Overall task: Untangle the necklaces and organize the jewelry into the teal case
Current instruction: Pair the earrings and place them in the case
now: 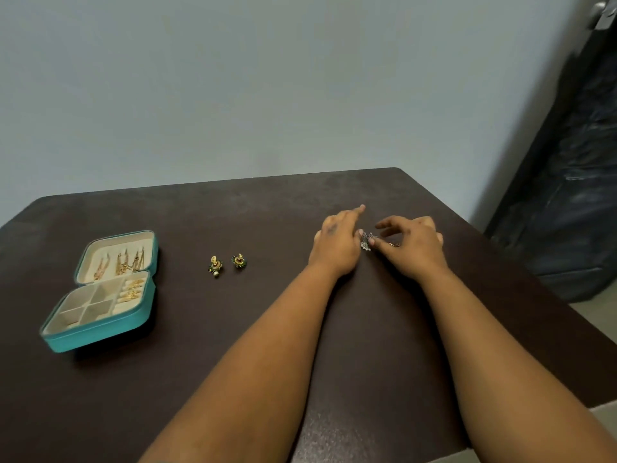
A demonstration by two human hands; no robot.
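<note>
Both your hands meet over a small silver piece [366,241] far right of the teal case [100,292]: your left hand [337,242] touches it and your right hand [412,243] pinches it from the opposite side. The case lies open well to your left, past the two gold earrings [227,262], so your left hand is nearer for the carry.

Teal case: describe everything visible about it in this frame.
The teal case lies open at the left of the dark table, untouched by either hand. Its shell looks like teal leatherette with a cream lining. Gold chains hang in the raised lid; gold rings sit in the roll slots, beside four square compartments that look nearly empty.
</note>
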